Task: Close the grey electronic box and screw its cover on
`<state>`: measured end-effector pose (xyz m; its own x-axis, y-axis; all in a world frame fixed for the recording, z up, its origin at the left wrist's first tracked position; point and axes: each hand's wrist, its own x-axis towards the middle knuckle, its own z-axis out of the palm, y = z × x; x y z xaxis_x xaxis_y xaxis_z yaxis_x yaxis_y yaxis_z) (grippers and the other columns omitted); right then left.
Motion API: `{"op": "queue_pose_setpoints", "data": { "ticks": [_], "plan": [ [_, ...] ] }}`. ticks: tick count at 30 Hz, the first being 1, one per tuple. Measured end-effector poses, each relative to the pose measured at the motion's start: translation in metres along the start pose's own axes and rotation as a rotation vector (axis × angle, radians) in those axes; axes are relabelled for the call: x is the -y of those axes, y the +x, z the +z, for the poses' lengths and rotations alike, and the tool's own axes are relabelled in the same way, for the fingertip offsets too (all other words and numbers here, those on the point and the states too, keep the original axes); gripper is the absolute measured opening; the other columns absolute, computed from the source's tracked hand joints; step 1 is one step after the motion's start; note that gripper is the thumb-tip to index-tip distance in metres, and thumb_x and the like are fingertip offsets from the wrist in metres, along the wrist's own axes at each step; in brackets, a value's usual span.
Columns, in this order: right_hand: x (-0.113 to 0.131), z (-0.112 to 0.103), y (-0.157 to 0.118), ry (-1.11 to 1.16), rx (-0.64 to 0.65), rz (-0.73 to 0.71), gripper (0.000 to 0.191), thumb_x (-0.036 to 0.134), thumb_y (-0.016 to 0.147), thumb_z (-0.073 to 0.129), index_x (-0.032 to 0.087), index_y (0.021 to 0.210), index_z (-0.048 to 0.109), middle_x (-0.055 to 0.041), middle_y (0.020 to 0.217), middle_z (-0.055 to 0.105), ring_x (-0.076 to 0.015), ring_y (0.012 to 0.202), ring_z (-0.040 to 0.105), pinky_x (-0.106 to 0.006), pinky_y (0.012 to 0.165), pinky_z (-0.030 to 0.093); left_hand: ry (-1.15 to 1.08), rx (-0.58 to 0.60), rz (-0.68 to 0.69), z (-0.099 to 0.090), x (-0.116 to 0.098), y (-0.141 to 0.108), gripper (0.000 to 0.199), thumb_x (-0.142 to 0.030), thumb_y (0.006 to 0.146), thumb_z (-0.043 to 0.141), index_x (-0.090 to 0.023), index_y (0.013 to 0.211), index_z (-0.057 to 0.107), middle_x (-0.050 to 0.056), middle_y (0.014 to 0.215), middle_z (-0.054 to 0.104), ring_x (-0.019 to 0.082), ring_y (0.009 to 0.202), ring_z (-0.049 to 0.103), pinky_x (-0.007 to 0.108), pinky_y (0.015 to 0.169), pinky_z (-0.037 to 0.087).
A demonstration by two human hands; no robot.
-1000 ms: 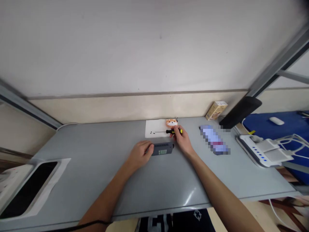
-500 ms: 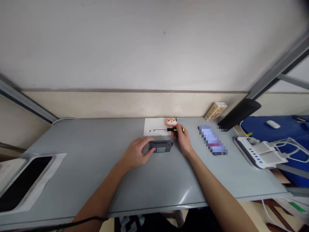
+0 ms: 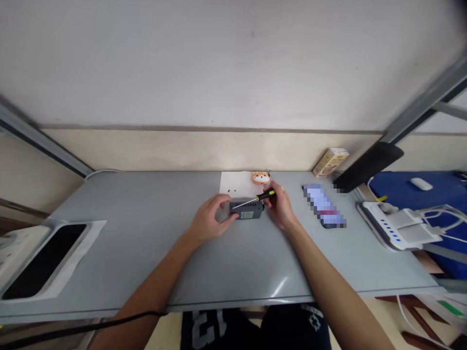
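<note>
The left hand (image 3: 210,219) gripped the left end of a small dark grey box (image 3: 246,209), which lay on the grey table (image 3: 153,243) near the middle of its far half. The fingers curled over that end and hid it. The right hand (image 3: 279,208) was closed around a screwdriver (image 3: 261,197) with a black and yellow handle. The handle's rear part was covered by the fingers. The thin shaft slanted down to the left, and its tip met the top of the box; the exact contact point was too small to resolve. Behind the box lay a white sheet (image 3: 235,183), partly hidden, bearing small dark specks of unclear kind.
</note>
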<state>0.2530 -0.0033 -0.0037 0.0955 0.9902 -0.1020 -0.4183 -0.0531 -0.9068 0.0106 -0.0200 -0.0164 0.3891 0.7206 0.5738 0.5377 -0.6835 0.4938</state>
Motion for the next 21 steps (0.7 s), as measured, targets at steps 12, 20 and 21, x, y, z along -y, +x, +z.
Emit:
{"op": "queue_pose_setpoints", "data": {
  "ticks": [12, 20, 21],
  "plan": [
    [-0.0059, -0.0038, 0.0030, -0.037, -0.014, -0.036, 0.035, 0.051, 0.090, 0.062, 0.020, 0.074, 0.065, 0.0038, 0.049, 0.045, -0.0099, 0.046, 0.038, -0.026, 0.050, 0.028, 0.050, -0.059, 0.174, -0.0046, -0.0033, 0.0029, 0.022, -0.018, 0.088, 0.073, -0.023, 0.106, 0.063, 0.007, 0.112, 0.065, 0.019, 0.100, 0.068, 0.035, 0.091, 0.057],
    [-0.0030, -0.0021, 0.0021, -0.014, -0.005, -0.040, 0.035, 0.052, 0.089, 0.060, 0.021, 0.074, 0.064, 0.0037, 0.050, 0.044, -0.0103, 0.047, 0.037, -0.027, 0.050, 0.026, 0.058, -0.051, 0.144, -0.0047, -0.0052, 0.0033, 0.017, -0.021, 0.088, 0.071, -0.024, 0.103, 0.063, 0.007, 0.109, 0.066, 0.020, 0.099, 0.068, 0.036, 0.090, 0.058],
    [-0.0029, -0.0018, 0.0023, -0.009, -0.007, -0.039, 0.034, 0.052, 0.088, 0.061, 0.021, 0.074, 0.063, 0.0038, 0.050, 0.044, -0.0103, 0.047, 0.037, -0.028, 0.049, 0.025, 0.057, -0.049, 0.135, -0.0046, -0.0051, 0.0031, 0.017, -0.021, 0.088, 0.071, -0.024, 0.103, 0.064, 0.007, 0.109, 0.066, 0.020, 0.100, 0.068, 0.036, 0.091, 0.058]
  ]
}}
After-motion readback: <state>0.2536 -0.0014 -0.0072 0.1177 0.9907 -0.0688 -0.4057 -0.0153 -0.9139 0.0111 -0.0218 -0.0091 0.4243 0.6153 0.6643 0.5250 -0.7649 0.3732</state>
